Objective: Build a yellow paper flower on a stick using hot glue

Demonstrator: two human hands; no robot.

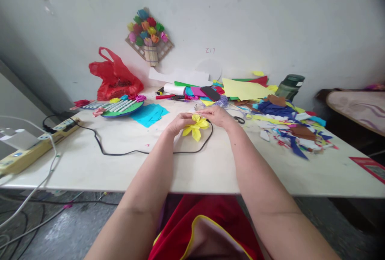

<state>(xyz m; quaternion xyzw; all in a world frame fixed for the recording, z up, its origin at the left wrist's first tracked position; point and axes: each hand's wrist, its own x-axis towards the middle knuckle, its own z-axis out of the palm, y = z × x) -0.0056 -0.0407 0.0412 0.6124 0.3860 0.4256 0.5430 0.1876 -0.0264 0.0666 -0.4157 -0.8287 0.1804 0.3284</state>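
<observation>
A yellow folded paper flower [196,126] is held just above the white table [210,167], at its middle. My left hand [179,122] pinches the flower's left side with curled fingers. My right hand [217,115] is closed on its upper right part. A black cable [120,152] loops across the table under and around both hands. Small scissors [240,120] lie just right of my right hand.
Coloured paper scraps [288,129] litter the right side, with sheets and a phone [210,93] at the back. A red plastic bag [116,76], a round craft tray [122,106], blue paper [149,114] and a power strip [33,147] sit on the left. A paper-flower piece [148,35] hangs on the wall.
</observation>
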